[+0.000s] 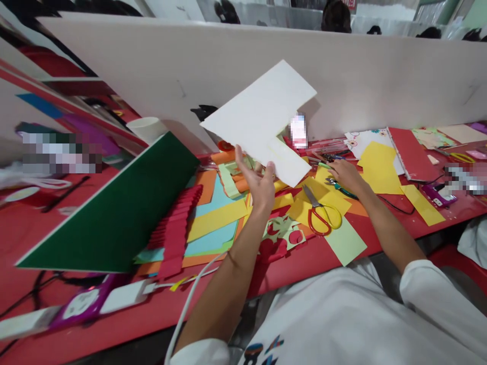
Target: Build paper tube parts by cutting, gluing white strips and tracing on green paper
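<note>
My left hand [261, 185] is closed on a white sheet of card [258, 109], with the thumb at its lower edge. The sheet is tilted above the table and has a notch cut in its right side. My right hand [345, 175] reaches over the tools beyond the yellow paper, fingers stretched out beside a slim green item [324, 165] and a dark-handled tool [335, 157]. Whether its fingertips touch either one is unclear. Teal-handled pliers [342, 188] lie just below that hand. Scissors [322, 215] with red and yellow handles rest on yellow paper.
A green board [114, 213] leans at the left beside pleated red paper [177, 223]. Coloured sheets and paper scraps [283, 230] cover the middle. A phone [299, 131] stands against the white partition [361, 81]. A white cable [190, 291] crosses the red table's front edge.
</note>
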